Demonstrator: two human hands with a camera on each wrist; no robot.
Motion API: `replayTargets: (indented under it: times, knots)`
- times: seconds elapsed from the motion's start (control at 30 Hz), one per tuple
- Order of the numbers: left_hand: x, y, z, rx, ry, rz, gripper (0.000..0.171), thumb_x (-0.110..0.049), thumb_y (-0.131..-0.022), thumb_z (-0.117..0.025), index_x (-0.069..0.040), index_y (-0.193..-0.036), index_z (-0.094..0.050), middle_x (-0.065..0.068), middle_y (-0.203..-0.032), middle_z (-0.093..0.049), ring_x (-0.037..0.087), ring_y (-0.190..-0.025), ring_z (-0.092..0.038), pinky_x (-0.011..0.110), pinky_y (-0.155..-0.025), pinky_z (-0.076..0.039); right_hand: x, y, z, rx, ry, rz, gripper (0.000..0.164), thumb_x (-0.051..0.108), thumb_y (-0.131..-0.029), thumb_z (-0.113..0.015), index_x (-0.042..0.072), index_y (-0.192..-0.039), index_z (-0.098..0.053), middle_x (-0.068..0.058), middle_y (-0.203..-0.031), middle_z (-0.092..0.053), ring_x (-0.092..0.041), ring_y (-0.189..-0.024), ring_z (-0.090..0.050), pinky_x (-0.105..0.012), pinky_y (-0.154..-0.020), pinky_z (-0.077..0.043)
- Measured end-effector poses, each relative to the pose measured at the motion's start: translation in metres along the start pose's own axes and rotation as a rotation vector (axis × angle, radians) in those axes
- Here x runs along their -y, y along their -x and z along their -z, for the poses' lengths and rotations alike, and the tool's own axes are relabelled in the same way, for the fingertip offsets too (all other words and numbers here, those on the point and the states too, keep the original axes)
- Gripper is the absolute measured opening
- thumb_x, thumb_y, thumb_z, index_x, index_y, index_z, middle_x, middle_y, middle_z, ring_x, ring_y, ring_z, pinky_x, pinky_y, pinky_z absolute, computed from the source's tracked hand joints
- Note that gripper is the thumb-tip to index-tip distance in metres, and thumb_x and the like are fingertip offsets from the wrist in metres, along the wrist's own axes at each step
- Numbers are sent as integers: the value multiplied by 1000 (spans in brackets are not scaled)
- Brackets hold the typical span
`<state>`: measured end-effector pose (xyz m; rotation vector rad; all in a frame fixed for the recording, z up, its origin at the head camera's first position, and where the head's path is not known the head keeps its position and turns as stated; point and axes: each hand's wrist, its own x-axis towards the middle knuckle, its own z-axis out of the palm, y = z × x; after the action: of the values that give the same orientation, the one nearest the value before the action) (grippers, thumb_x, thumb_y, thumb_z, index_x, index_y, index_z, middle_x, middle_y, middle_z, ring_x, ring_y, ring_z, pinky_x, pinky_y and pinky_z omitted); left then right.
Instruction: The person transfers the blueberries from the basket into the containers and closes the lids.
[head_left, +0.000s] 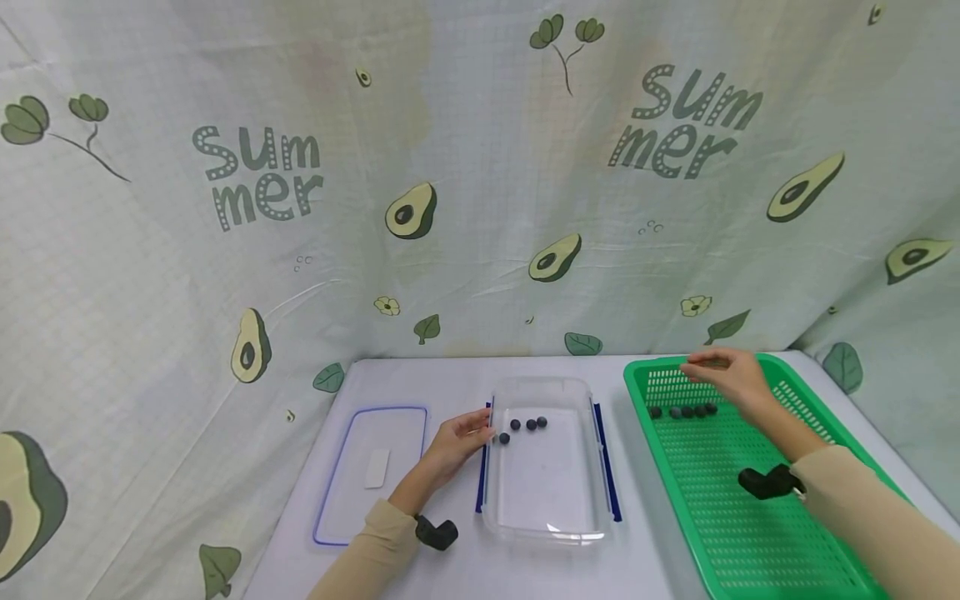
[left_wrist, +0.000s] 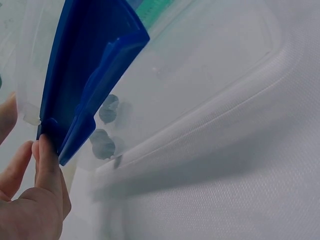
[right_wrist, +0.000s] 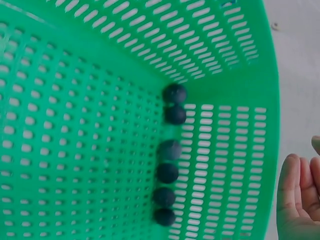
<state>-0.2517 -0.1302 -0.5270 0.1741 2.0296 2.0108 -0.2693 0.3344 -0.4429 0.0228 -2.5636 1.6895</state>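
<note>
My left hand (head_left: 453, 446) is at the left wall of a clear plastic container (head_left: 543, 500). In the left wrist view its fairly straight fingers touch the end of a blue locking flap (left_wrist: 92, 65), with the thumb apart. Inside the container lie several dark blueberries (head_left: 531, 424), near its back left. My right hand (head_left: 738, 383) hovers over the back of a green perforated basket (head_left: 742, 500), fingers loosely bent, with nothing visible between them. Several more blueberries (right_wrist: 167, 173) line the foot of the basket's back wall.
Left of the container lies a clear lid with a blue rim (head_left: 333, 467), and a white rectangle (head_left: 377, 468) shows on it. Another blue flap (head_left: 607, 467) sticks out at the container's right side. A printed curtain (head_left: 465, 167) hangs behind the white table (head_left: 645, 533).
</note>
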Motion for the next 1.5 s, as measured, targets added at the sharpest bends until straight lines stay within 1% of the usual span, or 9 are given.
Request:
replayTargets:
  times: [0.17, 0.37, 0.53, 0.6, 0.73, 0.77, 0.9, 1.23, 1.5]
  knots:
    - [1, -1, 1, -2, 5, -3, 55, -12, -94, -71, 9, -140, -48, 30, -139, -49, 21, -116, -59, 26, -99, -49, -12, -2, 8, -45, 95, -17, 47, 26, -94, -72, -12, -119, -62, 13, -87, -70, -5, -76, -69, -22, -68, -57]
    - [0, -1, 1, -9, 0, 2, 55, -12, -94, -71, 8, -141, -49, 29, -139, -50, 23, -118, -58, 28, -100, -49, -24, -3, 12, -89, 188, -56, 47, 29, -95, -70, -11, -119, -62, -6, -94, -73, -14, -77, -71, -32, -70, -58]
    - [-1, -2, 1, -12, 12, 10, 55, -13, -93, -72, 5, -140, -51, 28, -139, -50, 23, -119, -58, 28, -101, -49, -36, -1, 15, -116, 228, -41, 45, 26, -94, -72, -13, -115, -64, -19, -99, -73, -14, -73, -71, -24, -68, -57]
    - [0, -2, 1, -12, 15, 13, 55, -14, -93, -73, 5, -140, -51, 27, -138, -51, 23, -118, -58, 28, -100, -49, -42, 0, 16, -126, 247, -42, 44, 25, -93, -73, -14, -113, -65, -22, -99, -72, -14, -73, -70, -30, -72, -57]
    - [0, -3, 1, -6, 24, 16, 56, -13, -92, -73, 6, -140, -51, 27, -137, -51, 20, -114, -59, 26, -99, -50, -54, 3, 18, -143, 288, -71, 44, 27, -94, -72, -13, -111, -65, -27, -103, -69, -24, -76, -71, -55, -80, -53]
    - [0, -3, 1, -5, 27, 19, 56, -13, -92, -73, 7, -140, -50, 27, -137, -51, 19, -113, -59, 26, -98, -50, -57, 3, 18, -146, 294, -77, 44, 27, -94, -71, -13, -110, -65, -28, -104, -68, -28, -78, -71, -56, -80, -53]
    - [0, -3, 0, 0, 29, 24, 58, -13, -93, -72, 8, -141, -48, 29, -139, -49, 20, -115, -59, 26, -99, -49, -66, 3, 19, -158, 329, -95, 42, 26, -94, -72, -13, -107, -66, -28, -100, -68, -33, -78, -71, -47, -69, -56]
    - [-1, -2, 1, -12, 14, 9, 55, -12, -93, -72, 7, -140, -50, 28, -139, -51, 26, -120, -57, 29, -101, -49, -79, 3, 17, -146, 352, -153, 40, 24, -90, -75, -13, -105, -68, -25, -93, -71, -25, -70, -71, -28, -57, -54]
    - [3, -1, 1, -8, 30, 15, 52, -10, -93, -72, 6, -138, -52, 28, -138, -51, 23, -117, -58, 27, -98, -50, -87, 6, 13, -134, 342, -187, 43, 27, -91, -74, -14, -106, -68, -15, -79, -72, -16, -63, -67, -25, -54, -49]
